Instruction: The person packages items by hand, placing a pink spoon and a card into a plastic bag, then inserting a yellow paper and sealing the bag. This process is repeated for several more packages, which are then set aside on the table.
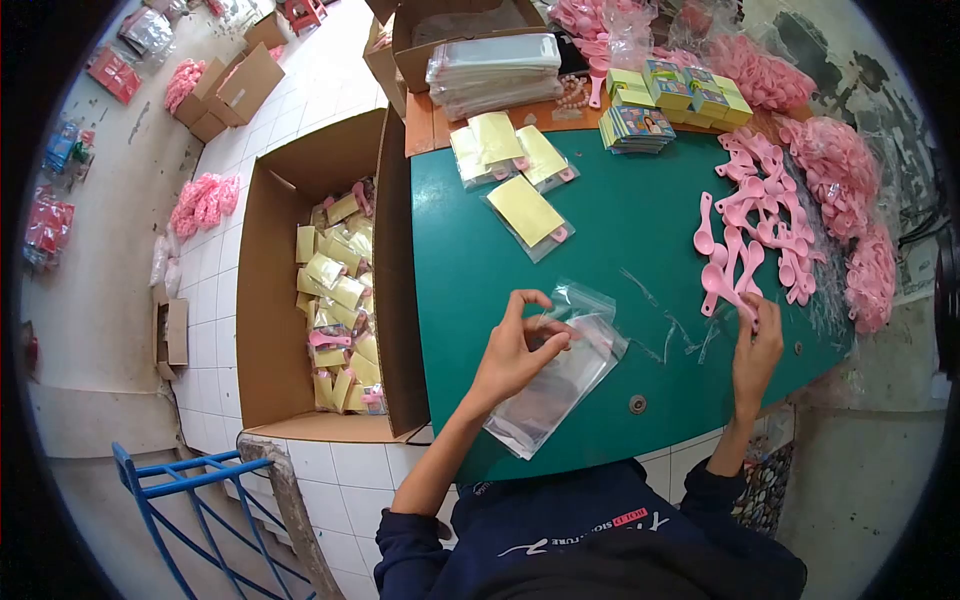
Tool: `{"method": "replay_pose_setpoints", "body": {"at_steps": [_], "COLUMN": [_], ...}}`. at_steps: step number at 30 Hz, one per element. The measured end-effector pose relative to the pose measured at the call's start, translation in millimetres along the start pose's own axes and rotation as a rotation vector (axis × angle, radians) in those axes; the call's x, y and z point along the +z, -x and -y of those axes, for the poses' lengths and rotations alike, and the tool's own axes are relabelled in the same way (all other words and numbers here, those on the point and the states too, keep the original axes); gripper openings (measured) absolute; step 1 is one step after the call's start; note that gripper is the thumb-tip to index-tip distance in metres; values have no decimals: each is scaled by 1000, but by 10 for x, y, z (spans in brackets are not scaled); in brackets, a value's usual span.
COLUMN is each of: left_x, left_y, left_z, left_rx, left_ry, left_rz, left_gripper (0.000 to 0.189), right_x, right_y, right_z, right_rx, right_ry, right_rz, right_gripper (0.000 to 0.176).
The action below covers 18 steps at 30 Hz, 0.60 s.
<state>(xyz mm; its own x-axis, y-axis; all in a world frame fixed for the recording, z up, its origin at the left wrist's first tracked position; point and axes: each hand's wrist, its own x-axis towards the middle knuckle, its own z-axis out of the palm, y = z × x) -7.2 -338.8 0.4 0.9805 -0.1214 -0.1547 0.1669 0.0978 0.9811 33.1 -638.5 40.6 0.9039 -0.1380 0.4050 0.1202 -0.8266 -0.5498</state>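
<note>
My left hand is over a stack of clear plastic bags on the green table, its fingers curled and thumb near the index finger; the top bag's upper end stands up beyond the fingers. Whether the fingertips grip the film is too fine to tell. My right hand pinches the handle end of a pink spoon at the near edge of a pile of pink spoons. Packed bags with yellow cards lie beyond my left hand.
A tall cardboard box with packed bags stands left of the green table. Stacked clear bags, card stacks and bagged pink spoons line the far and right sides. A blue metal rack is at lower left.
</note>
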Motion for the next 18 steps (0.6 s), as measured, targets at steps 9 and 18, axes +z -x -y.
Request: {"method": "replay_pose_setpoints", "body": {"at_steps": [9, 18], "left_x": [20, 20], "left_y": [61, 163], "left_z": [-205, -372], "left_rx": [-87, 0], "left_ry": [130, 91], "left_rz": [59, 231], "left_gripper": [54, 57], "right_x": [286, 366], "right_y": [-60, -80], "right_z": [673, 747], "right_rx": [119, 105], "right_ry": [-562, -583], "right_rz": [240, 445], "right_gripper": [19, 21]}}
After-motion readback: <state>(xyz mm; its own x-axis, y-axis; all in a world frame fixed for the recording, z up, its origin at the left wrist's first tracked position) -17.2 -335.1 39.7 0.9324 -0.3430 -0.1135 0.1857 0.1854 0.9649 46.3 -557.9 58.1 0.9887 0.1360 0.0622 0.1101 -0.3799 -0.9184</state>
